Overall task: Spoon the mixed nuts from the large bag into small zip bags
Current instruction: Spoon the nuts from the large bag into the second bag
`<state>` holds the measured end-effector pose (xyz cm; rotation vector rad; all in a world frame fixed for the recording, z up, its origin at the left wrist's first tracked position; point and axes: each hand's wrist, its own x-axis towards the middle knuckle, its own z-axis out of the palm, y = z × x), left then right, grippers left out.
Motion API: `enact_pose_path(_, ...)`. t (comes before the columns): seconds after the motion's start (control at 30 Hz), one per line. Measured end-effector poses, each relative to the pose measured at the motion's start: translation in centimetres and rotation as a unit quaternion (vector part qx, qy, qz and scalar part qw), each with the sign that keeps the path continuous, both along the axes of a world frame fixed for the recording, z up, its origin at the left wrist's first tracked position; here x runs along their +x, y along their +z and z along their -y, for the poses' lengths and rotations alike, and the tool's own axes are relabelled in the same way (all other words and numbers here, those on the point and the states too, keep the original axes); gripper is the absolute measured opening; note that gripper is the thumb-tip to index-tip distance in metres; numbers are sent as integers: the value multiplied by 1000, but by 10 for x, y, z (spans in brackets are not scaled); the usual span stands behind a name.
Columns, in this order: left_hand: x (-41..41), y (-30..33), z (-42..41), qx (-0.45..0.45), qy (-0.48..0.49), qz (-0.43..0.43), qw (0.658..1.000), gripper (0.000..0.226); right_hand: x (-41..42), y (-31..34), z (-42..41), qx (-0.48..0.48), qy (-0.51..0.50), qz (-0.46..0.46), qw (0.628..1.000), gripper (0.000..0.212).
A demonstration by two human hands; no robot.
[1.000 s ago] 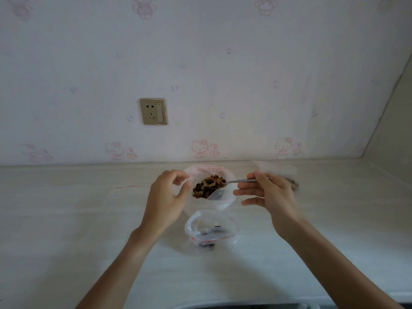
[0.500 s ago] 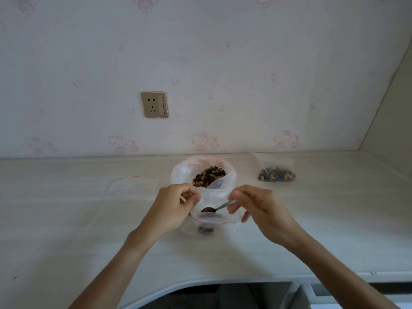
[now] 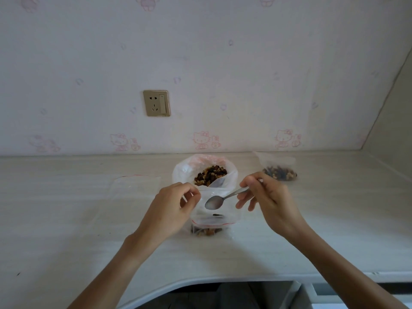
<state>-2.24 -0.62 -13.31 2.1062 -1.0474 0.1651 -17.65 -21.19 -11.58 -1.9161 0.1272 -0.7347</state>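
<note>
Pale cartoon-cat wallpaper, gold wall socket, whitish countertop — soft daylight

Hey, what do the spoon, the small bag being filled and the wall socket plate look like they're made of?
Spoon: likely polished steel; grey, with a shiny reflective bowl.
Small zip bag: thin clear plastic film; nuts show through it, it crinkles, and a red line runs along it.
Socket plate: gold or champagne with a soft sheen; probably plastic with a metallic finish, though it could be metal.

Beige wall socket on cartoon-cat wallpaper above pale countertop.
</note>
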Motion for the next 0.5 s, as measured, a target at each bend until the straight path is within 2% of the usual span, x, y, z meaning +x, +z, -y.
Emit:
enact_pose_path(0.13, 6, 2, -3, -16, 14, -15, 1000, 11, 7, -1, 6, 212, -30, 23, 977, 31)
enact_pose_path(0.23, 21, 4, 3, -68, 94, -36, 993, 17, 17, 0, 12, 306, -58, 11, 950, 32)
enact_pose_path(0.37, 49, -1, 20, -47, 207, -87, 973, 53, 39, 4, 16, 315, -85, 0, 945, 31)
enact_pose_path(0.47, 65, -4, 38, 4, 219, -159, 963, 86, 56, 6, 17, 275, -90, -24, 957, 31)
enact_pose_path(0.5, 69, -5, 44, 20, 214, -181, 960, 89, 61, 6, 17, 259, -87, -36, 961, 31)
